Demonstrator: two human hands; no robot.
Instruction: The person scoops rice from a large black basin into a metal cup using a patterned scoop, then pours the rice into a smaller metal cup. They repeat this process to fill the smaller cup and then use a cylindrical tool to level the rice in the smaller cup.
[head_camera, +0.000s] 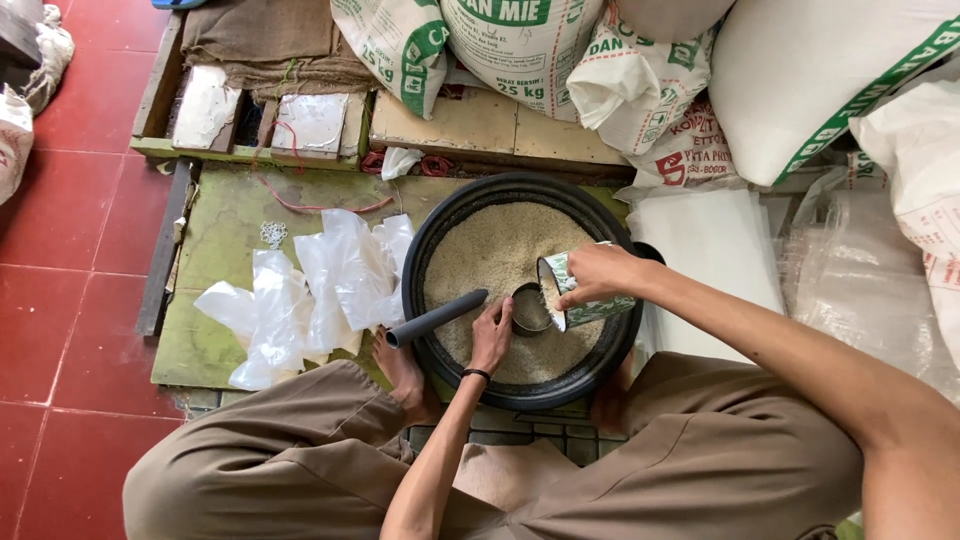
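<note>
Right hand (592, 272) clasps a tilted tin can (572, 292), tipping grain. Left hand (492, 335) fingers curl around a small metal cup (530, 310) in the black basin (520, 192). Cup partly filled; plastic bags (300, 295) lie unfilled beside.

Grain fills the basin (430, 250); plastic bags (300, 290) lie left of it, sacks (620, 80) stacked behind it

Seated cross-legged in loose brown trousers, knees spread wide, bare feet tucked in beneath. Left hand (491, 337) reaching forward from a thin bare forearm, a dark band round the wrist, palm down, fingers curled loosely together. Right hand (597, 274) reaching in from the right on a bare, bent arm, fingers closed in a firm grip, wrist tilted downward toward the left hand.
</note>
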